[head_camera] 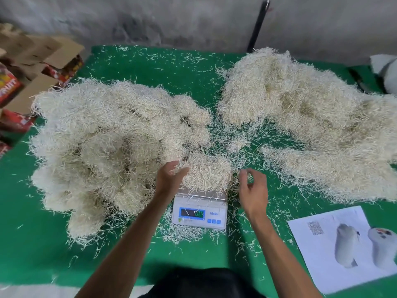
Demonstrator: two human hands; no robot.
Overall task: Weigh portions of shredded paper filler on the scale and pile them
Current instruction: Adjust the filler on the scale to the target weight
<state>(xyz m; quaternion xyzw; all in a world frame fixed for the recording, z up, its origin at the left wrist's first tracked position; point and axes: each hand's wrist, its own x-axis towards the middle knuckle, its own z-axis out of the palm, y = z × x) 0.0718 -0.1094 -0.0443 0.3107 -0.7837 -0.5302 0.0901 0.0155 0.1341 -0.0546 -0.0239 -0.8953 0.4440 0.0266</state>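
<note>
A small white digital scale (199, 214) with a lit green display sits on the green table at centre front. A round portion of cream shredded paper (207, 172) rests on its platform. My left hand (170, 178) touches the left side of that portion, fingers spread. My right hand (253, 190) hovers just right of the scale, its fingers curled on a few strands of filler. A big heap of clumped portions (111, 143) lies to the left, and a loose heap of shredded paper (311, 119) spreads to the right.
Green table cover (32, 244) strewn with stray strands. Cardboard boxes (34, 67) stand at the far left. A printed sheet with white plush toys (343, 246) lies front right. A white plush object (386, 69) sits far right. A black pole (257, 24) leans on the grey wall.
</note>
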